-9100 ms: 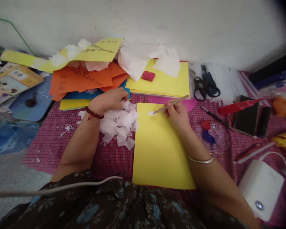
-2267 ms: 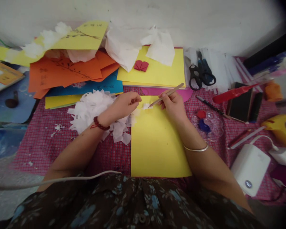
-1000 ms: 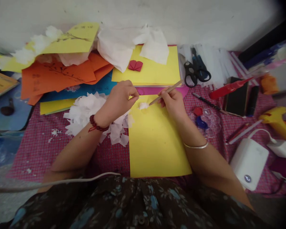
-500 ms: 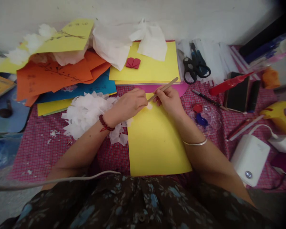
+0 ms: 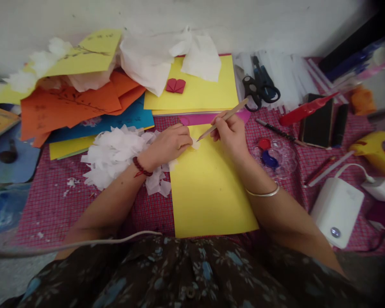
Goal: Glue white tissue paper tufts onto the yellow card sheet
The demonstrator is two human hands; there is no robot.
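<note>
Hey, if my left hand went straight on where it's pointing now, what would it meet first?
Your left hand would probably meet the small white paper scrap by its fingertips, then the tip of the wooden stick; depth there is hard to judge.

At the yellow sheet (image 5: 213, 188), our right hand (image 5: 231, 132) holds a stick (image 5: 236, 109) near our left hand (image 5: 173, 143). We have paper scraps (image 5: 112, 154) left of the sheet, a palette (image 5: 286, 159) right of it.
</note>
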